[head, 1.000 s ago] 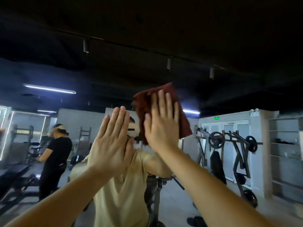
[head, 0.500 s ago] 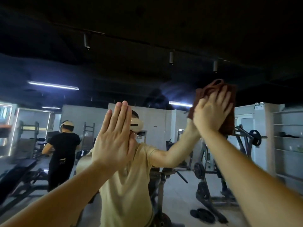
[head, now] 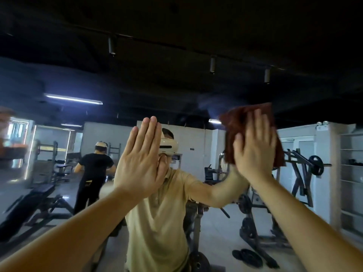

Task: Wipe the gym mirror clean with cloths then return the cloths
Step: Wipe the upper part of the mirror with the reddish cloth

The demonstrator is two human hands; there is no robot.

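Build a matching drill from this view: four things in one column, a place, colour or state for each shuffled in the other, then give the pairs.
Column one
1. left hand
2. right hand
3. cloth
4. weight plates

Column two
A. lie on the floor, low on the right, seen in reflection
B. flat against the mirror, holding nothing
C. reddish brown, pinned to the mirror
D. presses the cloth with straight fingers

Pairs: 1-B, 2-D, 3-C, 4-A
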